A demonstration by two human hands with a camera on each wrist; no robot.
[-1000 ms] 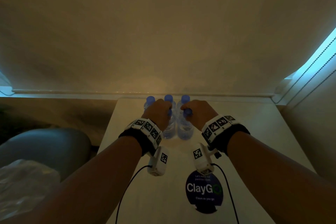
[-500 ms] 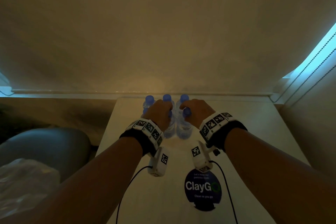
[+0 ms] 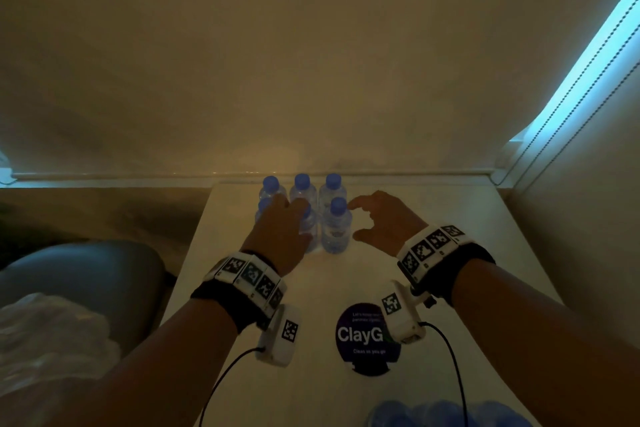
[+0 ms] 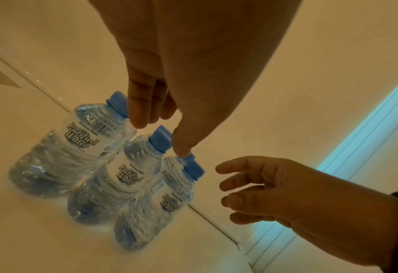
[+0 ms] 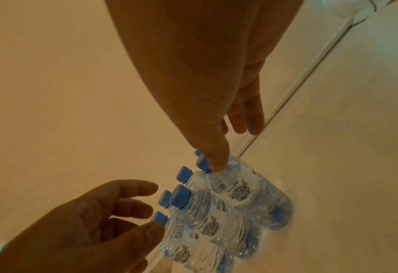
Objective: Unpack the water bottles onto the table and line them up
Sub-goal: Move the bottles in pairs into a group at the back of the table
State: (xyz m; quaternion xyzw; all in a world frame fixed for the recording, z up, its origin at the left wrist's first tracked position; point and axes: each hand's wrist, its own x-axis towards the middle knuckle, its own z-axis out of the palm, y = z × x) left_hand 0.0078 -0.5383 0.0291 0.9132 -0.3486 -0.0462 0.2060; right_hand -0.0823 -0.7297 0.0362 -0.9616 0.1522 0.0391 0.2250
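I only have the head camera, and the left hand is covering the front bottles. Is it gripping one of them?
Observer: No. In the left wrist view the left hand has straight fingers by the caps and is curled round nothing.
Operator: Are the bottles under it standing?
Observer: Yes. That view shows the three front bottles upright on the table.
Operator: What do the labels say?
Observer: The label reads "Purified Water".
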